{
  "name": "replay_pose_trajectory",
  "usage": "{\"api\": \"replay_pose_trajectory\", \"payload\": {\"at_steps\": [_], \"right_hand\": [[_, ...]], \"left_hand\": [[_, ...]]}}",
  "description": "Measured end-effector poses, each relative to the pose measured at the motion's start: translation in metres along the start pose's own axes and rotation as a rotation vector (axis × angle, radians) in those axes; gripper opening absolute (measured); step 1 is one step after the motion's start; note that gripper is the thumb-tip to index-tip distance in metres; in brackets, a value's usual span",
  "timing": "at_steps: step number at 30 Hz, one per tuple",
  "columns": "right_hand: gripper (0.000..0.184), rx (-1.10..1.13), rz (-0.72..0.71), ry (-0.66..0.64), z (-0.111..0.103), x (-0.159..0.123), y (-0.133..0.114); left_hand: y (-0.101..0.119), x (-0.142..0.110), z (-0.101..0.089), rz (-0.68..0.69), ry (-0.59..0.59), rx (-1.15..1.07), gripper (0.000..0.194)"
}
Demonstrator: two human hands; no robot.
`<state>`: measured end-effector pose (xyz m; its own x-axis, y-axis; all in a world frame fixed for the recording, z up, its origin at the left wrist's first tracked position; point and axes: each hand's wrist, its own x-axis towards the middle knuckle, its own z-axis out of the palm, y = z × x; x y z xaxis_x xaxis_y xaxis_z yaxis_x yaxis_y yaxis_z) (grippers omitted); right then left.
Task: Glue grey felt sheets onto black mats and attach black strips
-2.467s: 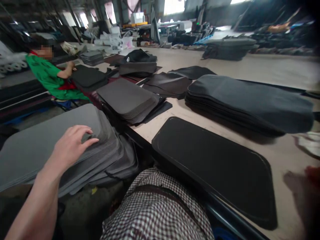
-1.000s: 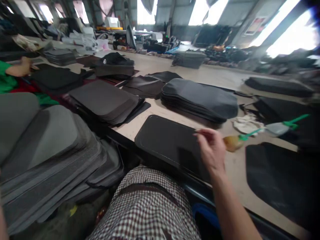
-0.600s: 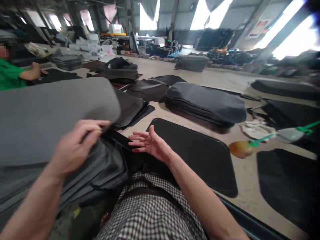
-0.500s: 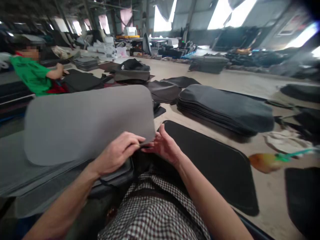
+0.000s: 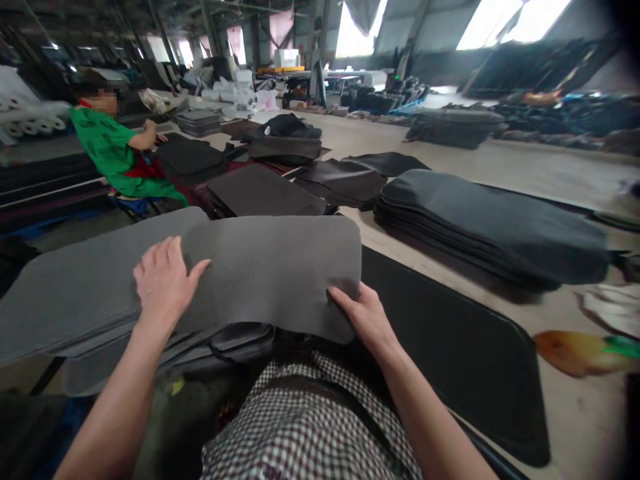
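A grey mat (image 5: 280,267) with rounded corners stretches across my lap from the left. My right hand (image 5: 367,317) grips its right end, thumb on top and fingers underneath. My left hand (image 5: 167,280) lies with fingers stretched out, pressed on grey material near the mat's left end. Under that hand are more grey mats (image 5: 100,360), stacked at my left; where the held mat ends there is hard to tell. To the right of my right hand a black mat (image 5: 465,347) with a raised edge lies flat on the table.
Beyond the black mat sits a stack of dark mats (image 5: 490,220). An orange-brown object with a green end (image 5: 570,353) lies at the right. Dark sheets (image 5: 265,190) spread ahead. A person in green (image 5: 107,147) sits at the far left, hands on dark pieces.
The grey mat has come down flatter and shifted right. My left hand has left its near corner and moved left onto grey material; my right hand now grips the right end.
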<state>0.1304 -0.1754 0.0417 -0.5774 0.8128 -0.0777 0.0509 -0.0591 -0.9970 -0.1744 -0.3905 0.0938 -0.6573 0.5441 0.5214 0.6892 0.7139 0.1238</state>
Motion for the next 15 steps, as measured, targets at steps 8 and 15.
{"api": "replay_pose_trajectory", "payload": {"at_steps": [8,15], "right_hand": [[0.034,-0.04,-0.042,-0.01,-0.002,-0.007,0.001],[0.034,-0.078,-0.095,-0.014,-0.021,-0.022,-0.004]], "left_hand": [[-0.036,0.007,0.009,-0.151,-0.233,-0.021,0.088],[-0.009,0.01,-0.007,-0.12,-0.122,-0.266,0.076]]}}
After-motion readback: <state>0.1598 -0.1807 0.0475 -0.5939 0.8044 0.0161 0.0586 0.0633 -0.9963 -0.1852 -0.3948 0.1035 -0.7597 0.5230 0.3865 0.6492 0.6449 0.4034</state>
